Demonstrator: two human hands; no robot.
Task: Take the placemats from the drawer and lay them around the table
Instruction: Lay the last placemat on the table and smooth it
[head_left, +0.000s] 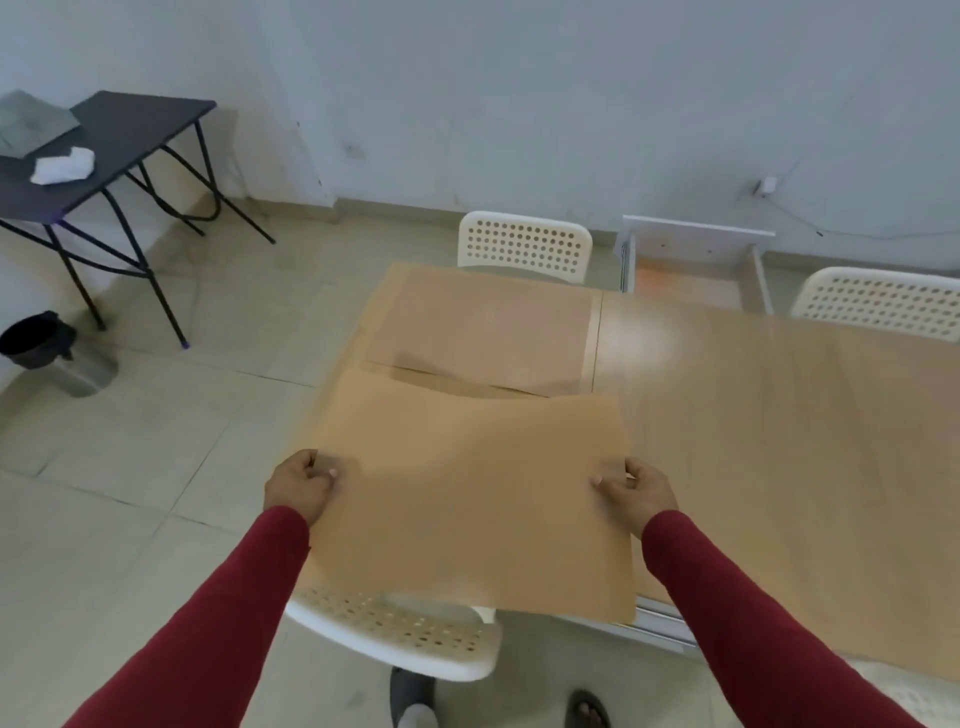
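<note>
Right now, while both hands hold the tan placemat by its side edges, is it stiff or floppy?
Probably semi-stiff: the placemat, held by the left hand and right hand, spans between them with little sag. Its far edge waves slightly, so it likely bends. It seems thin and light, held by pinching alone.

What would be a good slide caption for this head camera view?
Both hands, left hand and right hand, hold a placemat over the table; another placemat already lies there.

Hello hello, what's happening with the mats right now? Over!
Left hand and right hand pinch the held placemat by its side edges. One placemat already lies on the table. Nothing in the way.
</note>
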